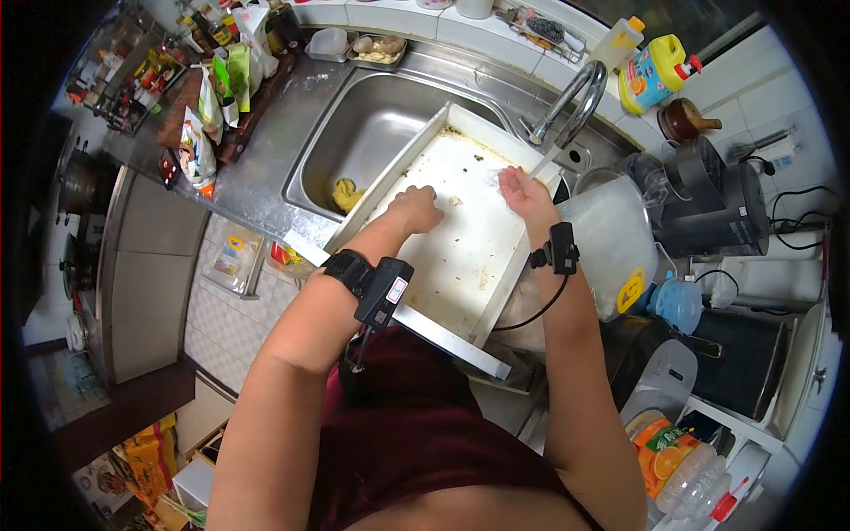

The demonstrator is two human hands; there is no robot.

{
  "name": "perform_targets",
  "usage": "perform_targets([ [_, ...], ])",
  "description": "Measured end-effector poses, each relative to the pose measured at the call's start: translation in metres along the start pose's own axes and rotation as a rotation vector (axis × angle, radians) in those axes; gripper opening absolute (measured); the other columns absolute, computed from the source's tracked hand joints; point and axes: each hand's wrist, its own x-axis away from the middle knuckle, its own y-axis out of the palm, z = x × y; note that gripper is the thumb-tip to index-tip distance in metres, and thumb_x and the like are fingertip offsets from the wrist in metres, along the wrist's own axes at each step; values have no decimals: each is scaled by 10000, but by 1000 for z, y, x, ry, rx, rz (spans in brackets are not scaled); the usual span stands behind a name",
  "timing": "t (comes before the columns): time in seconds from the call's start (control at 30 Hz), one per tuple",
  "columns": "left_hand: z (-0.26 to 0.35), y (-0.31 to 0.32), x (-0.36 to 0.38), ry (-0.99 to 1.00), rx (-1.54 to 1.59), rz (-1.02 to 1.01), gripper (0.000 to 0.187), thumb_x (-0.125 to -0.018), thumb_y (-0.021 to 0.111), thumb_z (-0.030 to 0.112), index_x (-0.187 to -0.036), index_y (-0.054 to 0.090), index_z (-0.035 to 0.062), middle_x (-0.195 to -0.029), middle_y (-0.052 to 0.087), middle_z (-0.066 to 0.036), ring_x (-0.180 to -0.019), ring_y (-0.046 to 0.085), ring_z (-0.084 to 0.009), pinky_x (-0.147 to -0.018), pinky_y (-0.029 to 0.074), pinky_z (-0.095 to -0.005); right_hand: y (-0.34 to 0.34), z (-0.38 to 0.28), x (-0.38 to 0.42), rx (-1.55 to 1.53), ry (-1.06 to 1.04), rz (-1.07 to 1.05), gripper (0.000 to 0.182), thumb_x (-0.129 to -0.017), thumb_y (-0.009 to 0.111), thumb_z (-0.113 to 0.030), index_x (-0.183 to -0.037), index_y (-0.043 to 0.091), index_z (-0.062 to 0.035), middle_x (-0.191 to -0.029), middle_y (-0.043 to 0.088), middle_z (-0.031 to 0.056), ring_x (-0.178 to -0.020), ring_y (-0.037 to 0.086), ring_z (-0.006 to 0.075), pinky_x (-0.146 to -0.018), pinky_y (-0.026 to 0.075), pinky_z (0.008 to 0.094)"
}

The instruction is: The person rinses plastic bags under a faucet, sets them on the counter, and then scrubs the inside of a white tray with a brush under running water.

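A white drawer (465, 252) lies tilted across the sink, its inside marked with dark specks and yellowish stains. Over its middle is my left hand (418, 209), fingers curled in; whatever they may hold is hidden. My right hand (524, 191) is turned palm up at the drawer's right side, fingers loosely cupped and apart, under a stream of water. That water falls from the curved metal faucet (584, 97). In the steel sink basin (359, 115), a crumpled yellow cloth or sponge (347, 195) sits beside the drawer's left wall.
Bagged seasonings (199, 146) stand on the left counter. Behind the sink are a metal tray of food (378, 50) and a yellow detergent jug (653, 75). To the right are a translucent plastic container (606, 234), a dark appliance (717, 208) and a large orange-labelled bottle (677, 465).
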Motion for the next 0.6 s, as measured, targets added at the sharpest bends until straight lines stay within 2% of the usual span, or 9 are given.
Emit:
perform_targets([
  [0.1,1,-2,1,-5,1,-13,499,-771,561,284,-1210,493,55,-1205,485,-221,-1103,489,-361,-930,402,-390,0,1,-3,-74,-32,-46,297,-947,406,-178,-1122,427,61,-1063,522,166,-989,538,288,-900,467,385],
  [0.2,2,-3,0,-12,14,-34,507,-759,538,266,-1217,492,53,-1235,461,-206,-1133,456,-354,-934,391,-395,1,-2,0,-112,-4,-38,357,-960,345,-192,-1186,375,84,-1194,446,200,-1090,483,323,-961,416,422],
  [0.3,2,-3,0,-10,11,-36,502,-761,536,267,-1213,494,53,-1238,460,-205,-1132,458,-352,-933,394,-393,-4,-5,-1,-36,5,-79,451,-954,310,-222,-1298,265,66,-1322,337,202,-1225,362,327,-1042,308,421],
  [0.4,4,-4,0,-10,14,-43,504,-763,534,270,-1216,491,53,-1241,458,-205,-1135,458,-351,-934,394,-390,-9,-5,-3,-60,12,-104,465,-951,335,-197,-1320,227,65,-1372,268,208,-1259,317,333,-1057,277,434],
  [0.5,4,-4,1,-11,9,-47,507,-765,531,270,-1221,487,54,-1243,458,-204,-1137,457,-352,-936,394,-388,-14,-6,-11,-68,50,-104,315,-943,367,-140,-1190,388,54,-1203,454,202,-1092,488,324,-934,430,426],
  [0.6,5,-5,2,-10,9,-46,510,-765,530,271,-1225,485,55,-1243,457,-205,-1137,458,-352,-936,395,-386,-18,-3,-15,-133,56,-153,216,-934,414,-140,-1099,465,-10,-937,554,105,-853,567,217,-818,483,343],
])
